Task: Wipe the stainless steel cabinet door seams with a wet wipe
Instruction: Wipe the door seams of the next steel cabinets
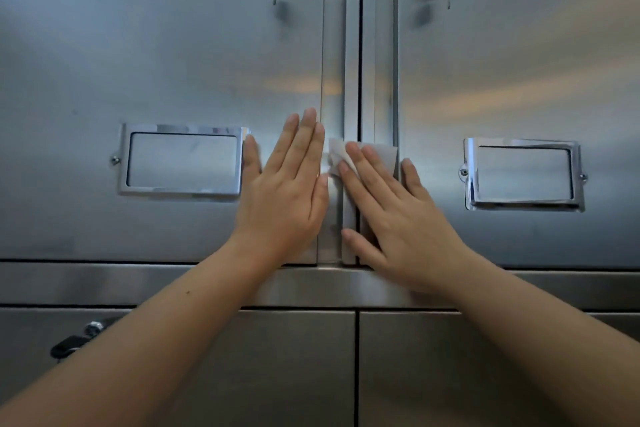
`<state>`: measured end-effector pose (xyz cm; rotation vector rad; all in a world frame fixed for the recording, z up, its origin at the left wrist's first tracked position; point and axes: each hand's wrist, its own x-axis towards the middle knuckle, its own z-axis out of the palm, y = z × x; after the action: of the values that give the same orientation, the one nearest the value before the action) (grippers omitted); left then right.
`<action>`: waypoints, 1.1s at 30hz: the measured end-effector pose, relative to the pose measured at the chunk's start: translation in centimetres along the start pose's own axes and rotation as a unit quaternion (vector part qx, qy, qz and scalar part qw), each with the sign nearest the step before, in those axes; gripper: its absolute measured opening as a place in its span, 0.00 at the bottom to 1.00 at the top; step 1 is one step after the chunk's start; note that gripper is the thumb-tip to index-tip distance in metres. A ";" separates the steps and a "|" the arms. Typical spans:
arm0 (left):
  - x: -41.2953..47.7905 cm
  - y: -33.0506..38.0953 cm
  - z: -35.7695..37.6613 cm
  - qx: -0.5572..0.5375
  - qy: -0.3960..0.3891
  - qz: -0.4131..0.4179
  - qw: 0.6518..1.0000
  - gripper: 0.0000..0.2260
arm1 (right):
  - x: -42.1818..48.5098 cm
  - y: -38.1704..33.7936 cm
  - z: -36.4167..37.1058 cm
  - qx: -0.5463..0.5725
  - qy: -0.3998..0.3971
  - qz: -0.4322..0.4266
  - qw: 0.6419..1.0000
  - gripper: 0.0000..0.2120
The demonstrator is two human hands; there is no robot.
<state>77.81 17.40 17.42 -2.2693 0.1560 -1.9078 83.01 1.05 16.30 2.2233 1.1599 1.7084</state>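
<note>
Wipe [367, 154] flat under right hand [391, 215], across vertical seam [360, 62]

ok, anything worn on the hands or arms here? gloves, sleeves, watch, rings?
Nothing worn that shows. The left hand and right hand are bare, with no gloves and no rings visible. The left forearm and right forearm are uncovered down to the frame edge. There is no sleeve, watch or band at either wrist.

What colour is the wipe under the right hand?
White. The wipe shows against the grey steel seam in the head view, pressed flat by the right hand.
</note>
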 end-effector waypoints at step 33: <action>3.8 -3.0 -0.1 0.052 0.041 0.039 0.997 0.26 | 17.0 8.5 -5.2 -0.013 0.067 0.092 0.993 0.31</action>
<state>78.31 19.59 21.74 -2.0895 0.1492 -1.9232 84.08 3.82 35.75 2.2938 0.9764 1.9573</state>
